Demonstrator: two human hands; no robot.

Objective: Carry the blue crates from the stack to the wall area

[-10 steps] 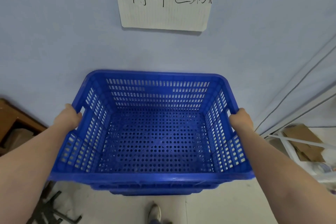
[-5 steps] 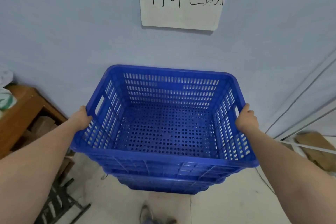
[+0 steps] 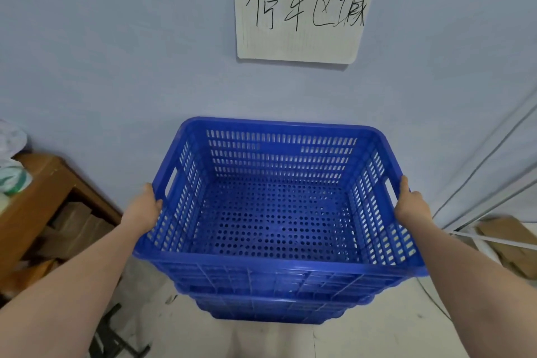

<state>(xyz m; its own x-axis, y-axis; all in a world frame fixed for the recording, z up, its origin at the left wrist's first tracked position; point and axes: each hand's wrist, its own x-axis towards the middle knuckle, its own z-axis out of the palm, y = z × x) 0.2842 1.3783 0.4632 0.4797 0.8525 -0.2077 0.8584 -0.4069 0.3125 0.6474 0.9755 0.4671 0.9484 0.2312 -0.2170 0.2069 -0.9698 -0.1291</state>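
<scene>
An empty blue perforated crate (image 3: 276,227) sits nested on top of other blue crates (image 3: 276,308) that stand on the floor against the pale blue wall. My left hand (image 3: 145,208) grips the crate's left rim just below its handle slot. My right hand (image 3: 409,202) grips the right rim beside the other handle slot. Both arms reach forward and down from the bottom corners of the view. The lower crates show only as rims under the top one.
A handwritten paper sign (image 3: 302,6) hangs on the wall above the crates. A wooden shelf unit (image 3: 37,206) with cardboard inside stands at the left. White rails and cardboard (image 3: 502,241) lie at the right. A dark metal frame (image 3: 116,340) lies on the floor at lower left.
The crate has gone down and away from me, onto the crates by the wall. My hands have slid back along the rims, off the handle slots. The view has tilted up and left.
</scene>
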